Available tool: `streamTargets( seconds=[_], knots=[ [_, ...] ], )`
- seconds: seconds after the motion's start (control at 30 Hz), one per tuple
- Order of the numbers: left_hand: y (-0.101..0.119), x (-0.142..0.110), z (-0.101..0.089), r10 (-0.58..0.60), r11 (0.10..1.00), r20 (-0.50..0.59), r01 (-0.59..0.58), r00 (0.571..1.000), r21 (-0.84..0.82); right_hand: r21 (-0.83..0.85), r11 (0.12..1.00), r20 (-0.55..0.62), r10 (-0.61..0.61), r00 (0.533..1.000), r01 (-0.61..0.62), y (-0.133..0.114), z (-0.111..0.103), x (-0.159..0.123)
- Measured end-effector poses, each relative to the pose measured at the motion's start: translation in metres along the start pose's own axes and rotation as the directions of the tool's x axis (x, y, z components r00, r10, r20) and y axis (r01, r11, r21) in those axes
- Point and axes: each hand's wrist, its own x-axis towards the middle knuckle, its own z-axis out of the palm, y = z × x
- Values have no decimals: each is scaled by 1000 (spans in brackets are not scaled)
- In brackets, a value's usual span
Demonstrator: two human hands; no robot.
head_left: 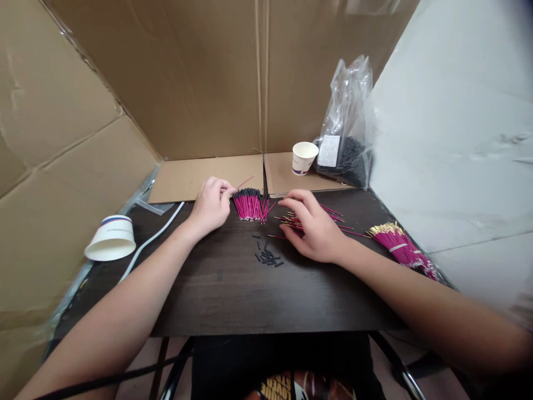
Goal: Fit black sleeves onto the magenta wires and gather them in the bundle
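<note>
My left hand [213, 201] is closed in a pinch on a thin pink wire [245, 181], whose free end points up and to the right. Just right of those fingers lies a neat bundle of pink wires [250, 205] with black sleeves on their far ends. My right hand [313, 226] hovers over or rests on a loose pile of pink wires [291, 220] with gold-coloured tips; its thumb and fingers are apart, and the palm hides part of the pile. Between the hands, nearer to me, several short black tubes [268, 256] are scattered on the dark table [233, 300].
A banded bundle of pink wires [402, 247] lies at the right edge. At the back stand a paper cup [303, 158] and a clear bag [350, 133] of black pieces. Another paper cup [111, 239] lies tipped at left, near a white cable [154, 239]. Cardboard walls [187, 78] enclose the table.
</note>
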Motion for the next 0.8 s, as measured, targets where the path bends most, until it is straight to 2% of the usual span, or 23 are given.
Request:
streamTargets(
  seconds=[0.1,0.17,0.23,0.37,0.7,0.8],
  knots=[
    [33,-18,7,213,977,68,-210,975,-44,-110,992,-62,50,997,-57,2,-2,2],
    [47,-27,12,294,956,120,-290,948,-51,-174,983,-28,55,998,-59,7,-1,1],
    [51,-31,17,309,951,152,-305,939,-52,-179,983,44,41,998,-33,12,1,-1],
    [43,-30,18,299,953,182,-286,937,-94,-118,992,124,64,990,-49,16,3,-3],
    [43,-30,14,334,941,204,-311,920,-136,-13,997,117,82,990,-81,16,2,-5],
    [42,-28,10,343,936,175,-319,923,-149,15,994,74,106,992,-107,20,-1,-4]
  ],
)
